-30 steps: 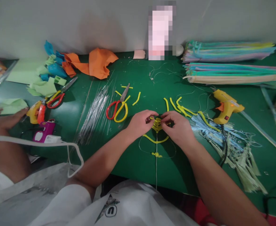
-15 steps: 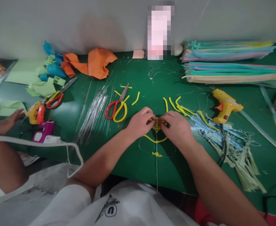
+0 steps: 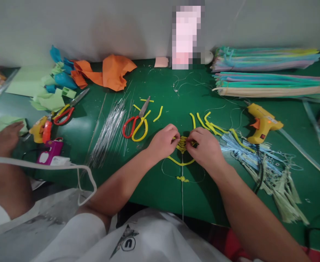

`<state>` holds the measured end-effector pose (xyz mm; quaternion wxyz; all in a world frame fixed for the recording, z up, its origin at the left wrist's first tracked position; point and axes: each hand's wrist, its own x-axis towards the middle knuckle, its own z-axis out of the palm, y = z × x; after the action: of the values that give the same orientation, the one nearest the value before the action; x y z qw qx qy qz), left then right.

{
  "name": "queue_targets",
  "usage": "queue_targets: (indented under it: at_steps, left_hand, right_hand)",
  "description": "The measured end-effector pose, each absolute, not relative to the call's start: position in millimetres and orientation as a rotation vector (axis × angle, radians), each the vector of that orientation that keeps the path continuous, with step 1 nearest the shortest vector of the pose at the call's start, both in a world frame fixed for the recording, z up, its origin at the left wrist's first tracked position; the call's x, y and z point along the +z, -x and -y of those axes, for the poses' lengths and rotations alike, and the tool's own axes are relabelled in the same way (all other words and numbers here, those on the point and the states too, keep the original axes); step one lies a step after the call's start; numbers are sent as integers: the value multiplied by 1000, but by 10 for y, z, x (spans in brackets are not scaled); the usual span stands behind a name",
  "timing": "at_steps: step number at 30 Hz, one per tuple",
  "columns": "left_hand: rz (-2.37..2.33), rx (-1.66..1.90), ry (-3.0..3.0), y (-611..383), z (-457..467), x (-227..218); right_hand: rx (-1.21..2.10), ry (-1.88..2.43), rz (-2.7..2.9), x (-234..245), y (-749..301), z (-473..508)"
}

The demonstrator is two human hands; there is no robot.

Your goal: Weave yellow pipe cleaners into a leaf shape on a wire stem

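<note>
My left hand (image 3: 165, 141) and my right hand (image 3: 205, 145) are closed in pinches on either side of a small yellow pipe-cleaner piece (image 3: 182, 148) with stacked V-shaped strips. The fingers partly hide its edges. Below it a curved yellow strip (image 3: 182, 165) crosses a pale stem (image 3: 182, 196), and a yellow knotted bit (image 3: 182, 179) sits on a thin looped thread. Cut yellow strips (image 3: 209, 123) lie beyond my right hand. Scissors (image 3: 138, 125) with one red and one yellow handle rest beyond my left hand.
A yellow glue gun (image 3: 262, 123) stands right, near blue and green tassels (image 3: 280, 182). Pipe-cleaner bundles (image 3: 271, 83) lie at the back right. Thin wires (image 3: 109, 131) and orange paper (image 3: 116, 72) are left. A co-worker's hand (image 3: 8, 136) handles green paper at the far left.
My right fingers have shifted slightly right, widening the gap between my hands and showing more of the yellow strips. The co-worker's hand at far left has closed over the green paper.
</note>
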<state>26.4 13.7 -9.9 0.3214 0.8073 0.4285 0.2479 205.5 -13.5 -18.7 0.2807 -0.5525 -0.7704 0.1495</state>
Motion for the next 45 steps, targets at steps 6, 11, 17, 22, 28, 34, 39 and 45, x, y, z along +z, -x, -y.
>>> queue_targets:
  at_steps: [6, 11, 17, 22, 28, 34, 39, 45]
  left_hand:
    - [-1125, 658, -2112, -275, -137, -114]
    - [-1097, 700, -2127, -242, -173, -143]
    - [-1036, 758, -2261, -176, -227, -115]
    - [-1095, 837, -2311, -156, -237, -105]
    - [-1093, 841, -2129, -107, -215, -69]
    - [-1115, 791, -1831, -50, -206, 6]
    - [-1067, 764, -1758, -56, -197, 4]
    - [-1028, 705, -1815, -91, -165, 7]
  right_hand:
    - [477, 1485, 2043, -187, -2058, 122]
    - [501, 1453, 1999, -204, -2077, 124]
    - [430, 1419, 1954, -185, -2054, 157]
    - [356, 1417, 1935, -170, -2044, 171]
    - [473, 1412, 1829, -183, -2048, 170]
    - [836, 1535, 1523, -162, -2023, 182]
    - [956, 1553, 1587, -47, -2038, 198]
    - [1149, 1558, 1756, 90, -2059, 200]
